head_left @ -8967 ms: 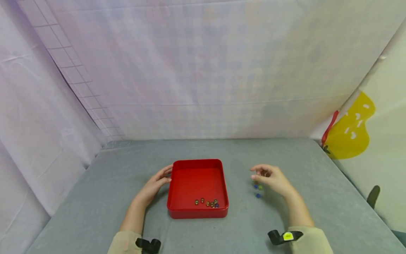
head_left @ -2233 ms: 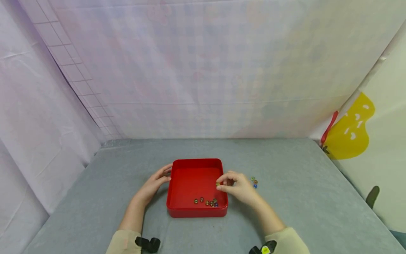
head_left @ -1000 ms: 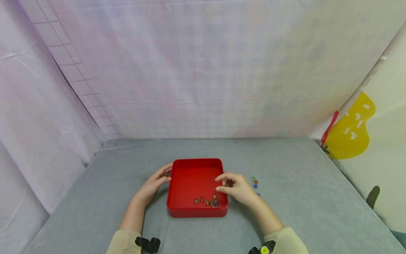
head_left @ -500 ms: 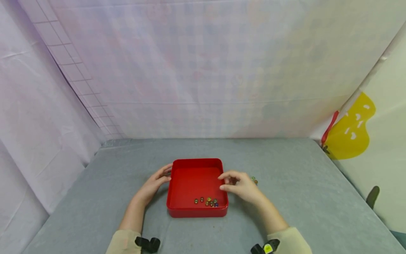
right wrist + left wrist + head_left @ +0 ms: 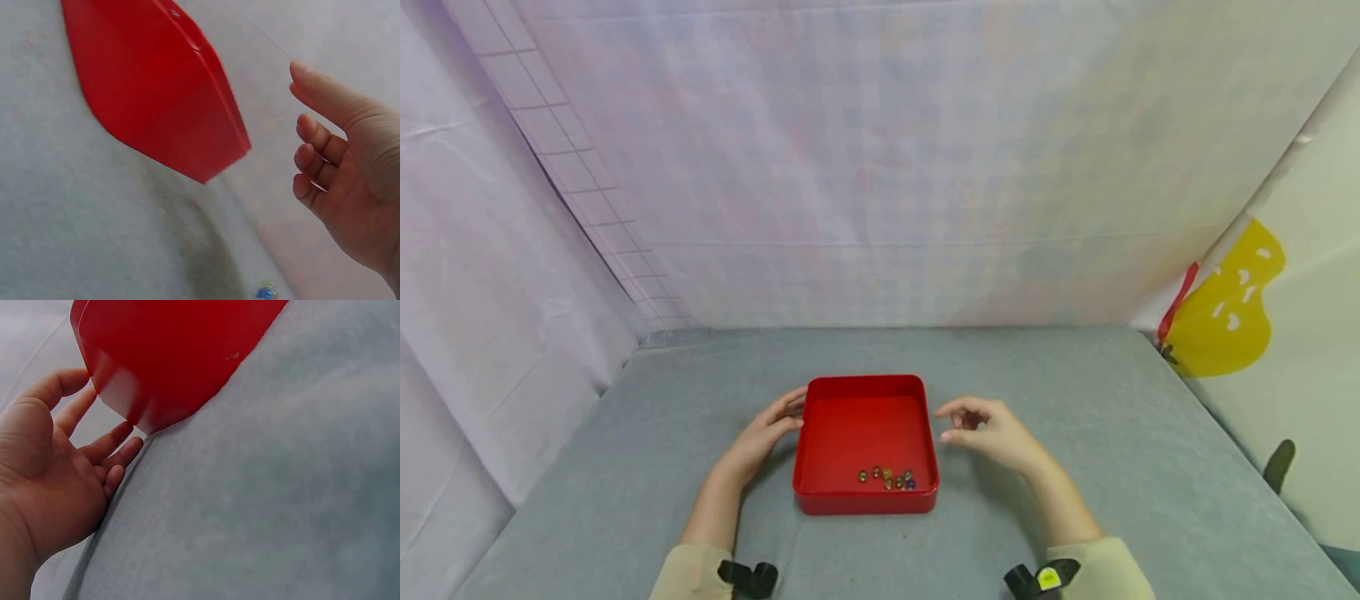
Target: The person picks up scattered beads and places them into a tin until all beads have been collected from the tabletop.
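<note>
A square red tray lies on the table. Several glass marbles, one of them the yellow marble, are gathered in its front right part. My left hand is against the tray's left wall; in the left wrist view its fingertips touch the red side. Just off the tray's right wall, my right hand hovers with thumb and fingers apart and nothing between them. Low in the right wrist view, a blue marble and a greenish marble lie on the table; the head view has them hidden behind the right hand.
Grey cloth covers the table. A pale patterned curtain hangs behind it, with white cloth at the left and a sheet with a yellow printed shape at the right.
My right hand picked a yellow marble off the table and let it go in the tray. That marble rolled left among the others, and the hand drew back right. My left hand stayed put.
</note>
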`<state>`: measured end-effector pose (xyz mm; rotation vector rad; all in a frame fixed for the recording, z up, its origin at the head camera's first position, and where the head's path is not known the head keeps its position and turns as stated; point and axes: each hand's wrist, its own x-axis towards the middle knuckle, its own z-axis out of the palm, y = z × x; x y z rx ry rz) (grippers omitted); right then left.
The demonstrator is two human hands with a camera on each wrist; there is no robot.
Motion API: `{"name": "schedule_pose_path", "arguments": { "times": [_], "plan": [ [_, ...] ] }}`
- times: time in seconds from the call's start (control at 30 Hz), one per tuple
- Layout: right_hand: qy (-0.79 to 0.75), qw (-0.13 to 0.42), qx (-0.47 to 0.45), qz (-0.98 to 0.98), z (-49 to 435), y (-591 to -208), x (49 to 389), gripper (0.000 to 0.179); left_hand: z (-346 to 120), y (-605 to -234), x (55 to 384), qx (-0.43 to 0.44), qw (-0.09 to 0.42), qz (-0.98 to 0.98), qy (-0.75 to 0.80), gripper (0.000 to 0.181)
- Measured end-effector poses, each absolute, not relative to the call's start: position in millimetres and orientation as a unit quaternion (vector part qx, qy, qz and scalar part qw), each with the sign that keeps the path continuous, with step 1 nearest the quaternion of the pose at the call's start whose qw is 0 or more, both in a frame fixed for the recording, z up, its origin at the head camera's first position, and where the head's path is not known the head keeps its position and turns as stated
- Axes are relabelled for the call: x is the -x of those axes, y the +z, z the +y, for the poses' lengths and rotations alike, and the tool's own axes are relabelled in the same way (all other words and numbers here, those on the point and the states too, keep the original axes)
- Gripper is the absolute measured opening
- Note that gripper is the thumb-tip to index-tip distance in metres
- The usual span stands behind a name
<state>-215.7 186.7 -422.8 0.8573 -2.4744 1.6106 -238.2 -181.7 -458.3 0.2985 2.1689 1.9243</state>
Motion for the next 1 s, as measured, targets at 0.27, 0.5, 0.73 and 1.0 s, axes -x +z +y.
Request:
{"name": "schedule_pose_path", "arguments": {
  "times": [0.27,0.5,0.73,1.0],
  "plan": [
    [0.511,0.012,-0.262,-0.819,207,-424,220,0.030,-183,-461,239,-0.105,0.111,0.740,0.655,0.053],
    [0.503,0.020,-0.253,-0.826,217,-423,220,0.029,-183,-462,240,-0.104,0.111,0.738,0.657,0.053],
    [0.501,0.023,-0.252,-0.828,231,-425,222,0.027,-183,-459,240,-0.102,0.113,0.738,0.658,0.053],
    [0.501,0.031,-0.260,-0.825,247,-430,224,0.024,-183,-461,241,-0.103,0.115,0.742,0.652,0.055]
  ]
}}
